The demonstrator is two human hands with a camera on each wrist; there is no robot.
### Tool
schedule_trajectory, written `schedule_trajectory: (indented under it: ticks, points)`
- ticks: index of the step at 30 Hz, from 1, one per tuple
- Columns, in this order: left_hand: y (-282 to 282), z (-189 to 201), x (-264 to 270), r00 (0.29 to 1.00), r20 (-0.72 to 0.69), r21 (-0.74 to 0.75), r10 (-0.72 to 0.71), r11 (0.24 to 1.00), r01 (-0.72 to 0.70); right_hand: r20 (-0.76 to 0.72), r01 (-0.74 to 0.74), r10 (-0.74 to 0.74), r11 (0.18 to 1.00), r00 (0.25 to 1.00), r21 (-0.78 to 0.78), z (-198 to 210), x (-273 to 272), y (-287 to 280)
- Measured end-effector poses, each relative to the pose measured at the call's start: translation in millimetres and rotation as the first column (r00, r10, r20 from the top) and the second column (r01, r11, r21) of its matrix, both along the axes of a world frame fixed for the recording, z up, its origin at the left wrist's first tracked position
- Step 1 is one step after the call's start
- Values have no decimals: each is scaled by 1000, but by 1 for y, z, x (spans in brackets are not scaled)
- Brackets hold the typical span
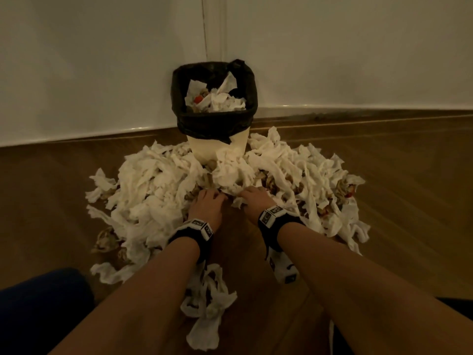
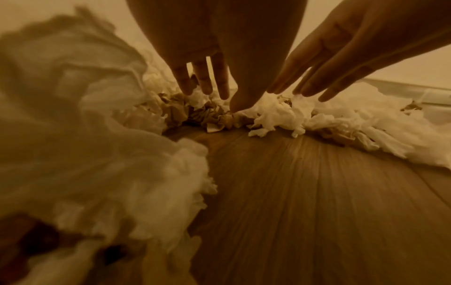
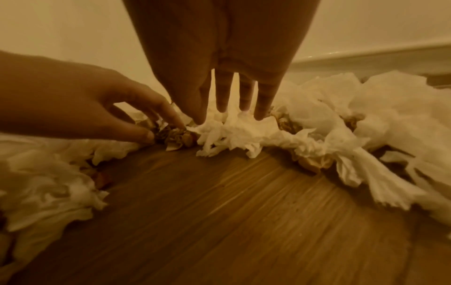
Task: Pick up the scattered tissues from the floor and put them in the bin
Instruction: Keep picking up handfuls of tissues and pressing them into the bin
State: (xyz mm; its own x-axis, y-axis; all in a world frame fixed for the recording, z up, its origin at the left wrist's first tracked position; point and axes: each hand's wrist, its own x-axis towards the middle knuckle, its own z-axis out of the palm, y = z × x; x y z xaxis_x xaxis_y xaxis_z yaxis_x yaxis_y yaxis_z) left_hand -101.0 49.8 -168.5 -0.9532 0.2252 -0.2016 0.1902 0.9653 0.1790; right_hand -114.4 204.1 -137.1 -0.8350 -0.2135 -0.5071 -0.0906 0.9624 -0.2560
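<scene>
A big heap of white and brown crumpled tissues [image 1: 158, 180] lies on the wooden floor around a white bin [image 1: 217, 147] with a black liner [image 1: 215, 121]. The bin holds several tissues [image 1: 217, 98]. Both hands are at the heap's near edge, side by side. My left hand [image 1: 217, 197] has curled fingers; its thumb and forefinger pinch a brown crumpled tissue [image 3: 175, 137]. My right hand [image 3: 231, 113] keeps its fingers straight, tips touching a white tissue [image 3: 234, 131]. The left wrist view shows both hands [image 2: 219, 100] [image 2: 305, 92] over the same edge.
The bin stands in a corner of white walls [image 1: 102, 60] with a skirting board [image 1: 358, 116]. Bare floor [image 1: 230, 226] shows between my forearms. A loose clump of tissues [image 1: 207, 298] lies under my left forearm. A dark blue knee [image 1: 38, 308] sits at lower left.
</scene>
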Motion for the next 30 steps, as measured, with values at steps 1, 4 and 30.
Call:
schedule_trajectory:
  ticks: [1, 4, 30]
  points:
    - [-1, -3, -3, 1000, 3, -5, -7, 1000, 7, -5, 4, -4, 1000, 1000, -16, -3, 1, -2]
    - [-1, -9, -8, 1000, 19, -31, -23, 999, 24, -8, 14, -15, 998, 1000, -54, -11, 6, -7]
    - [-14, -34, 1, 959, 283, 60, -4, 998, -14, -54, -175, 184, 974, 981, 145, -24, -10, -19]
